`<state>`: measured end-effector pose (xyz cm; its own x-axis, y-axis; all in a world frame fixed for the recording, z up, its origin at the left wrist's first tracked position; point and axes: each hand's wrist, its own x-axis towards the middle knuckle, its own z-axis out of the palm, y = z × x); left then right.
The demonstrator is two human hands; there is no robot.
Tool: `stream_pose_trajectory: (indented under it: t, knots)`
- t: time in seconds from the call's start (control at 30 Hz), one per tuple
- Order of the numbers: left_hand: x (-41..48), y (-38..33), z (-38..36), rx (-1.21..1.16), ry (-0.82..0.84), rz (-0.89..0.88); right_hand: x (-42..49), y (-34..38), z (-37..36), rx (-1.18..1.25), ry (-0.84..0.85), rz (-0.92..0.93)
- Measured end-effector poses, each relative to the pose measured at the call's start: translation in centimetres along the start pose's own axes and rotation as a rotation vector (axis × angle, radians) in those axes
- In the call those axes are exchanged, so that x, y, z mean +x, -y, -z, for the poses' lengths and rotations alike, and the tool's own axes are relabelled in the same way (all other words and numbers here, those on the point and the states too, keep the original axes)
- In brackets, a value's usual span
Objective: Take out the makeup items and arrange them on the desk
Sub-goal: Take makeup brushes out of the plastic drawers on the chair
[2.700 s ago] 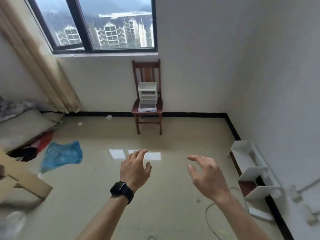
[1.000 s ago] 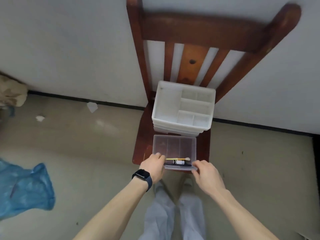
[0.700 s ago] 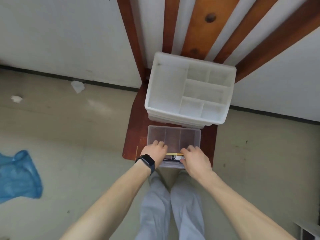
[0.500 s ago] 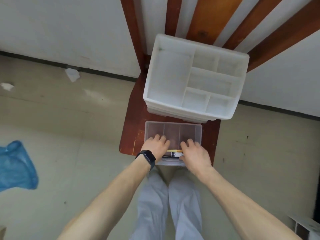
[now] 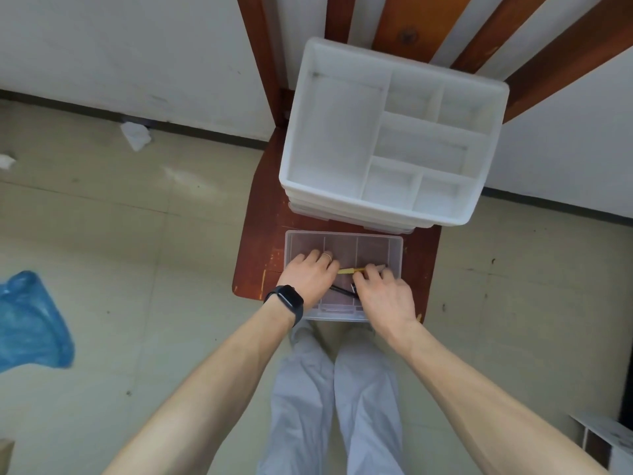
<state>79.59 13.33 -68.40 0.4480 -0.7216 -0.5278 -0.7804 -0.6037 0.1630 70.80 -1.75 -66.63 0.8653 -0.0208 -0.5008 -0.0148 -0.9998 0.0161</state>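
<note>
A wooden chair [image 5: 265, 234] stands against the wall, and everything sits on its seat. At the back of the seat is a white plastic organizer [image 5: 390, 132] with an open, divided top tray. In front of the organizer, its clear drawer [image 5: 376, 243] is pulled out toward the person, over the front edge of the seat. Both hands are down in that drawer. The left hand [image 5: 310, 275], with a ring and a dark watch [image 5: 284, 301] at the wrist, lies in the drawer's left part, fingers curled downward; I cannot tell whether they hold anything. The right hand [image 5: 385, 296] is in the right part, fingers bent over the makeup items, and its grip is hidden too. Between the two hands show a thin yellow stick [image 5: 351, 270] and, just nearer the person, a black pencil-like item [image 5: 342, 290]. Left of the chair, a blue plastic bag [image 5: 30, 323] lies on the floor.
</note>
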Motion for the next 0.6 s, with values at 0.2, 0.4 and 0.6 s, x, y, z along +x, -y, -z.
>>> stream_pose_trajectory:
  t: [0.2, 0.4, 0.6]
  knots:
    - [0.6, -0.1, -0.1, -0.023, 0.044, 0.063, -1.1, -0.5, 0.0, 0.112, -0.063, -0.062]
    - [1.1, -0.7, 0.2, -0.023, 0.078, 0.066, -3.3, -1.6, -0.1, 0.419, -0.098, -0.214]
    - [1.2, -1.7, 0.7, 0.019, 0.123, 0.064, -3.9, -1.5, -0.4, 0.748, -0.063, -0.345]
